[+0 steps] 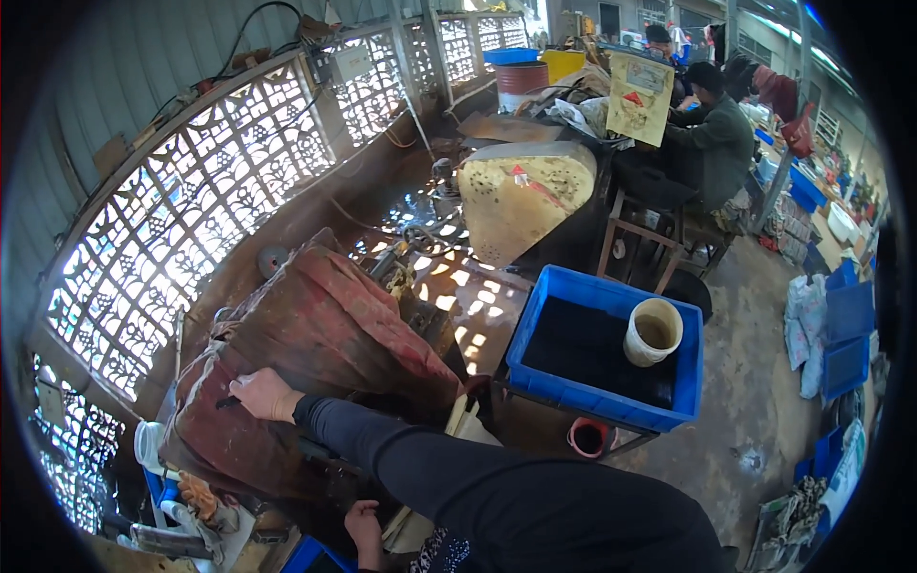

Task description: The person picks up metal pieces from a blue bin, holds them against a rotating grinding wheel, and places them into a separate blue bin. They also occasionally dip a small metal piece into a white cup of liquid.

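Observation:
My right arm, in a dark sleeve, stretches across to the left. At its end my right hand (pixel 265 394) is closed, its fingers pinched at a small dark piece (pixel 228 402) whose kind I cannot make out. The hand lies against a stained reddish cloth (pixel 315 306), draped over a bulky shape and gathered near its upper left. What is under the cloth is hidden. Low in the view, below the right forearm, my left hand (pixel 363 528) is loosely curled closed beside a pale board-like piece (pixel 409 531). Nothing shows in its fingers.
A blue tray (pixel 605 413) of dark material holds a whitish bucket (pixel 652 332), with a small red bucket (pixel 587 436) below. A yellowish machine cover (pixel 523 196) stands beyond. People (pixel 712 134) sit at the back right. White containers and orange gloves (pixel 199 498) lie lower left, beside a lattice wall (pixel 191 220).

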Demonstrator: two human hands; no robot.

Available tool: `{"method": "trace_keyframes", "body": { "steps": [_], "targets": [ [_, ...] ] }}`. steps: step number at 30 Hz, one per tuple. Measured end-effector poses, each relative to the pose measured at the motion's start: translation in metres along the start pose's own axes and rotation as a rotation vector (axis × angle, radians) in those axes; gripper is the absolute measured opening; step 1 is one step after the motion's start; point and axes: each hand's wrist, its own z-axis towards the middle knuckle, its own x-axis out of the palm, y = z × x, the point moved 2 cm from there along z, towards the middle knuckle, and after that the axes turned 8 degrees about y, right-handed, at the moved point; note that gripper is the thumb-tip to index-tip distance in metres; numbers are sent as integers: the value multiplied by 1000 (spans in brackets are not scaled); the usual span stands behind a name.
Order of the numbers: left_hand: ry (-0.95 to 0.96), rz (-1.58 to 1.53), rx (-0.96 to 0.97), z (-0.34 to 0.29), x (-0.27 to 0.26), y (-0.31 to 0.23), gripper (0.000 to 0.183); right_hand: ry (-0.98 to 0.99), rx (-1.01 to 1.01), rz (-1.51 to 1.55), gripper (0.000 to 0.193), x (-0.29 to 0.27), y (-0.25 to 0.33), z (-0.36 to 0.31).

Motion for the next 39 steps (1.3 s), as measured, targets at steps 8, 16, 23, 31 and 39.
{"method": "trace_keyframes", "body": {
  "steps": [8,16,23,31,39],
  "targets": [
    [-151,66,159,2,1,19,23,26,59,-104,12,-18,4,-18],
    [-420,-120,352,-12,-18,-11,35,12,-56,296,18,-102,65,-142],
    [-409,663,363,6,-36,-26,36,83,-158,330,14,-141,99,-246],
    [-130,817,372,14,-26,-26,23,129,-196,265,14,-141,105,-300],
    [23,1017,421,47,-13,2,12,214,-176,255,12,-145,108,-325]
  ]
}}
